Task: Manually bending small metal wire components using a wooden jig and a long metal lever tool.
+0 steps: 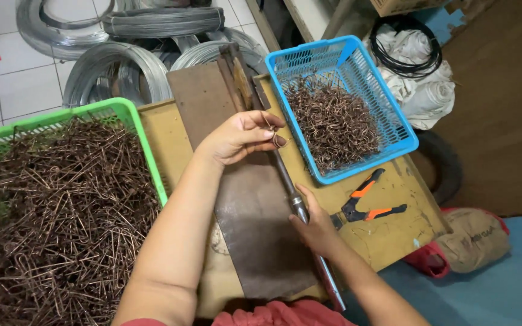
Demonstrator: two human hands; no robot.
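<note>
My left hand [237, 137] pinches a small bent copper-coloured wire piece [275, 138] against the long metal lever bar [285, 175] of a bending jig. Lower down the same bar, my right hand [316, 226] grips the handle near its silver collar. The bar lies diagonally over a dark metal plate [255, 229] on a worn wooden bench [388, 232]. To the left, a green basket [122, 111] holds a heap of straight brown wire pieces [61, 217]. To the upper right, a blue basket [357, 54] holds bent wire pieces [333, 124].
Orange-and-black pliers [370, 202] lie on the bench right of my right hand. Coils of grey steel wire [122, 66] sit on the tiled floor behind the bench. White cloth bundles [421, 90] with a black cable, a tyre [445, 163] and a tan sack [475, 238] lie at the right.
</note>
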